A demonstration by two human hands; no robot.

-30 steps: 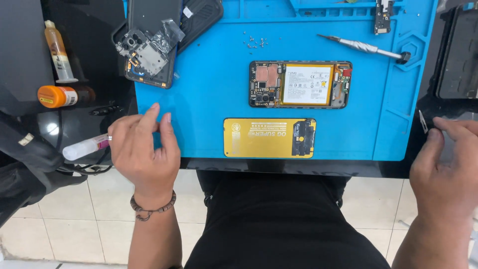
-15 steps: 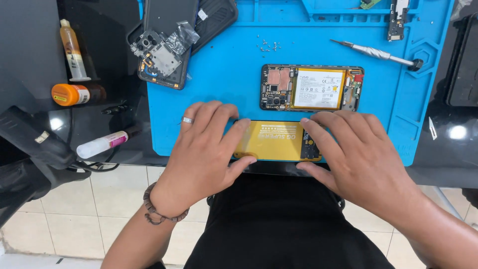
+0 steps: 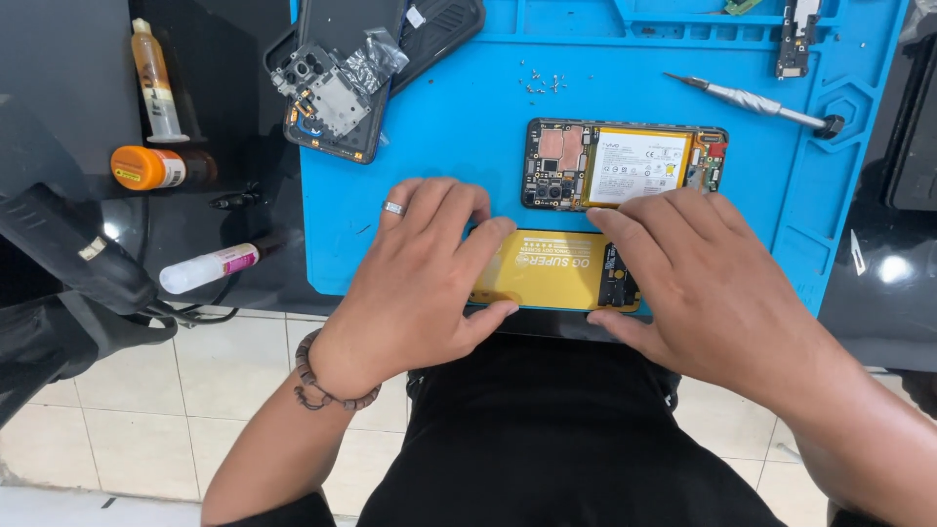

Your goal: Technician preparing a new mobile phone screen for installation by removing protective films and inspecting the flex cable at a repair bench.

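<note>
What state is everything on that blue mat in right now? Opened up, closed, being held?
Yellow phone part: flat at the mat's near edge, both hands on its ends.
Left hand: flat on its left end.
Right hand: flat on its right end.
Opened phone: back off, battery and boards exposed.
Screwdriver: lying loose, untouched.
Orange-capped bottle: capped, on its side.

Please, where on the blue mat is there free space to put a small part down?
The blue mat is bare between the dismantled black phone and the opened phone, below the loose screws. Another free strip lies right of the opened phone, under the screwdriver. The near edge is crowded by both hands on the yellow phone.
</note>
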